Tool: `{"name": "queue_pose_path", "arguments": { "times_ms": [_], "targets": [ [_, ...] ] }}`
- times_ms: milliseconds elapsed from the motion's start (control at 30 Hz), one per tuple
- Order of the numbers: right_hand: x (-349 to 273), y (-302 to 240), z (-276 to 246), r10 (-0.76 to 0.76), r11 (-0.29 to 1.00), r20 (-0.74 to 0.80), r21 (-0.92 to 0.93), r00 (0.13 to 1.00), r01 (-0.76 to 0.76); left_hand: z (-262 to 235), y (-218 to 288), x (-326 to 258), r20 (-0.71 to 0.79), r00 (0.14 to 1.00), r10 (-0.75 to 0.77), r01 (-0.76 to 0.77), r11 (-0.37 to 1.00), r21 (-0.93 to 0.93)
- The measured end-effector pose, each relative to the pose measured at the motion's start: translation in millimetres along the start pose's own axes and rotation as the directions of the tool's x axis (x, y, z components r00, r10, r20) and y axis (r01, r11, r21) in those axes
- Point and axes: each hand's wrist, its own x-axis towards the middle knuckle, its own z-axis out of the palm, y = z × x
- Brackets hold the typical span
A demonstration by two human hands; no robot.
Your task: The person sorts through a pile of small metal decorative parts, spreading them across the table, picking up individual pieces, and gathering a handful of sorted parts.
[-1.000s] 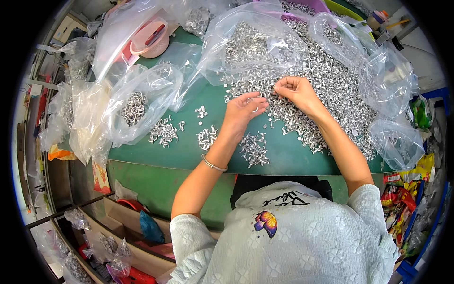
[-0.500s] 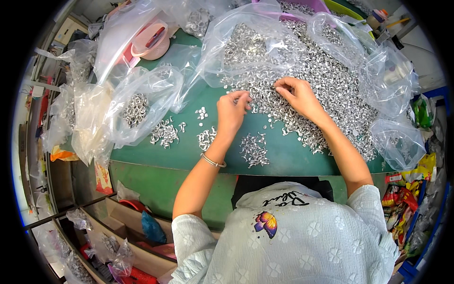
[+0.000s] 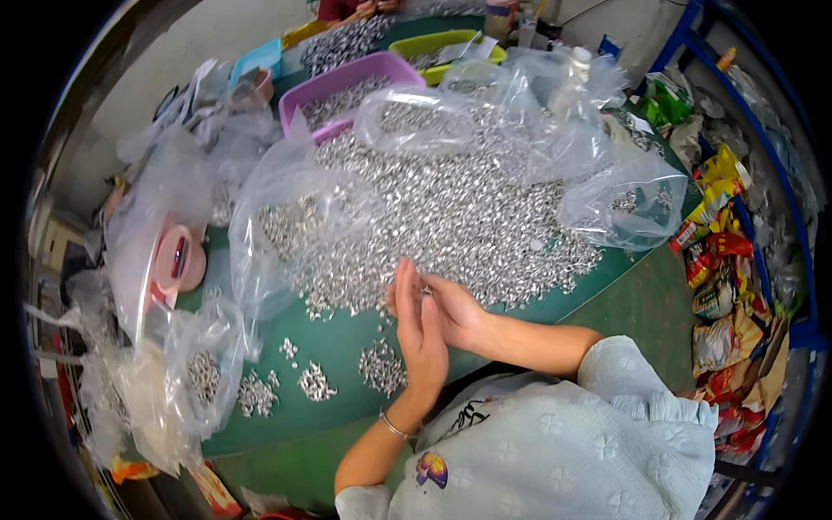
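My left hand (image 3: 418, 334) and my right hand (image 3: 459, 314) are together over the near edge of a big heap of small curved silvery metal pieces (image 3: 485, 217). The left fingers are straight and side by side, the palm turned toward the right hand. The right hand leans against it, thumb up and fingers stretched behind the left hand, partly hidden. A tiny dark glint shows between them, too small to name. Close by on the green table (image 3: 347, 347) lie a small pile of metal pieces (image 3: 382, 366), a second pile (image 3: 315, 381) and a third pile (image 3: 257, 394).
A purple bin (image 3: 299, 95) and a green bin (image 3: 485, 48) hold more pieces. Clear plastic bags (image 3: 247, 251) lie around the heap. A pink cup (image 3: 192, 264) stands at left. Colourful packets (image 3: 715, 260) fill a blue rack (image 3: 763, 156) at right. Another person's hands (image 3: 368, 10) show at the far edge.
My hands were apart, each with bent fingers at the heap's edge; now they are brought together palm to palm. The view has swung toward the right and the far side.
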Motion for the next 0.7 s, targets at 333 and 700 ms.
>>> {"name": "queue_pose_path", "arguments": {
  "times_ms": [333, 700],
  "targets": [
    [10.3, -170.7, 7.6, -0.558, 0.818, -0.052, 0.132, 0.828, 0.56, -23.7, 23.5, 14.4, -0.235, 0.971, -0.032, -0.036, 0.959, -0.279],
    [140.8, -362.1, 20.7, -0.727, 0.626, -0.287, 0.096, 0.624, 0.773, -43.0, 4.2, 8.0, -0.24, 0.954, -0.178, 0.123, 0.966, -0.228]
  ]
}}
